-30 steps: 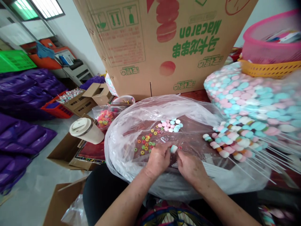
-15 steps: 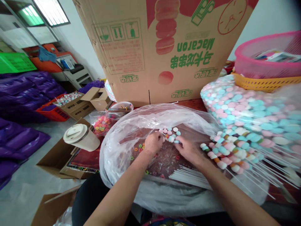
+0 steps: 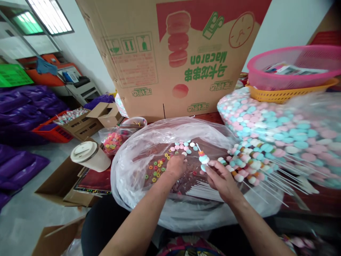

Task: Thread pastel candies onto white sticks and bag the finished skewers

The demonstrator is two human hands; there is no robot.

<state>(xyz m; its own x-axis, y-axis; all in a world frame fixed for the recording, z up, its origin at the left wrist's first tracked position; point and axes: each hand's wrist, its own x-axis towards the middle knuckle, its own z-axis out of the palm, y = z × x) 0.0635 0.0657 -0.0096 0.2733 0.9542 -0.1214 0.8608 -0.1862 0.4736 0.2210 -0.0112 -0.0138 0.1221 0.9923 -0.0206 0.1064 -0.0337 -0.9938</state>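
The skewer (image 3: 204,159) disappears at its lower end into the right hand (image 3: 222,181); the left hand (image 3: 176,166) covers its own fingertips; the sweets bag (image 3: 279,124) blurs, cut off rightward.

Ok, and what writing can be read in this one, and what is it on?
"Macaron": green, upside down, on the cardboard box.
Green Chinese characters below it, also upside down: I cannot read them surely.
Small green logos and red print by the handling symbols, same box: too small to read.
Markings on the green crate: blurred.
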